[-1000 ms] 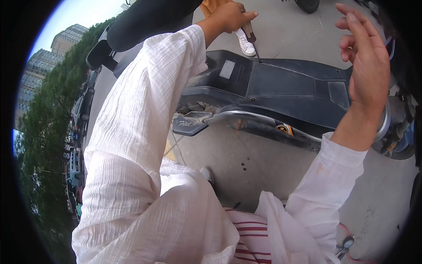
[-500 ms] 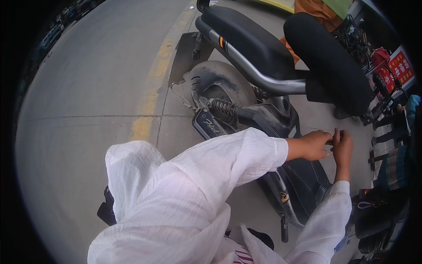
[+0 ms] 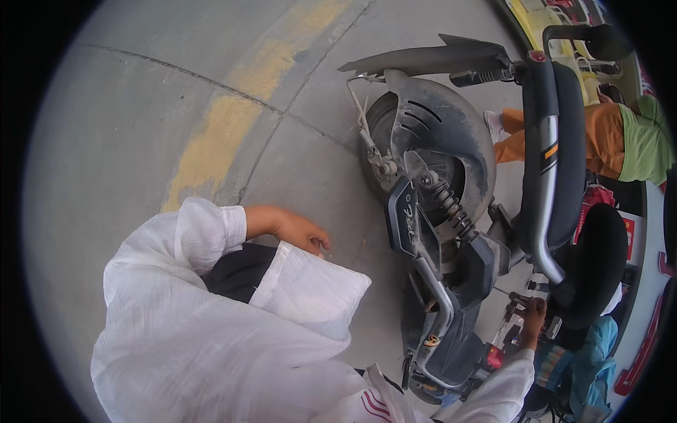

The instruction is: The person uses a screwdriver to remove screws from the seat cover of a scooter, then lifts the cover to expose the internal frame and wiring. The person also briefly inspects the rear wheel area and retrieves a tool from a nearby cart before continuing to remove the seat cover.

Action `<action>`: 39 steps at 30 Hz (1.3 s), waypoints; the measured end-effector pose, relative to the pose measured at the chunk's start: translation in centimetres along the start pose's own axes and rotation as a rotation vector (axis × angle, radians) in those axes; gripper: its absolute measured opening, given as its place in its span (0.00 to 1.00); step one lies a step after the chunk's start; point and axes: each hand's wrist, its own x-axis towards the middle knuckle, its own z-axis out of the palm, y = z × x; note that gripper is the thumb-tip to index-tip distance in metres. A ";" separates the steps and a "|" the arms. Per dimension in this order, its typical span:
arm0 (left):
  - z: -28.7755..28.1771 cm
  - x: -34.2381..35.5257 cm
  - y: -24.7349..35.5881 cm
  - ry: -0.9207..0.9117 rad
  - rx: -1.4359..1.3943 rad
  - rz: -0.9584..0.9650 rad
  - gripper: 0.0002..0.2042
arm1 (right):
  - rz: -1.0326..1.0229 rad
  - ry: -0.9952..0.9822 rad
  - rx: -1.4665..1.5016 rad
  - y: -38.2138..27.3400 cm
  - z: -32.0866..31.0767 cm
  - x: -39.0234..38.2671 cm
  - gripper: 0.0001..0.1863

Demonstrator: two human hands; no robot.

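Note:
An electric scooter with a dusty grey body stands to the right, its rear wheel and coil-spring shock absorber facing me. My left hand hangs beside my white-draped knee, fingers loosely bent and apart from the scooter, with nothing seen in it. Farther right, my right hand is closed by the lower end of the scooter's black front seat. Whatever its fingers hold is hidden or too small to make out. The longer rear seat has a silver side rail.
A person in orange trousers and a green top is beyond the seats. Light blue cloth lies at the lower right. A worn yellow line crosses the concrete ground on the left.
My hands, together over the scooter's footboard before, are now apart. The left has drawn back to my knee; the right has stayed near the front seat. The view has turned, showing more rear wheel.

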 end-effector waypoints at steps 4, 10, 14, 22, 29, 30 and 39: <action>2.3 2.0 -6.5 -0.057 -0.133 0.104 0.29 | 0.015 0.138 -0.382 -1.8 0.8 2.1 0.19; 2.2 0.6 -8.0 -0.071 -0.154 0.126 0.30 | 0.337 -0.073 -0.112 -4.8 1.8 3.4 0.18; 2.3 -0.1 -9.7 0.002 -0.190 0.152 0.31 | 0.531 -0.013 -0.235 -8.8 4.7 2.4 0.26; 1.6 1.2 -10.4 0.080 -0.168 0.202 0.31 | 0.752 -0.043 0.008 -8.2 2.0 -0.3 0.20; 0.4 2.4 -9.1 0.082 -0.068 0.145 0.29 | 0.799 -0.110 0.032 -8.1 1.3 -1.3 0.29; 0.4 2.6 -9.2 0.094 -0.052 0.158 0.29 | 0.800 -0.080 0.007 -8.0 1.4 -1.1 0.32; 2.4 3.0 -9.8 0.024 0.006 0.084 0.28 | 0.663 0.031 -0.034 -5.8 0.2 -0.8 0.17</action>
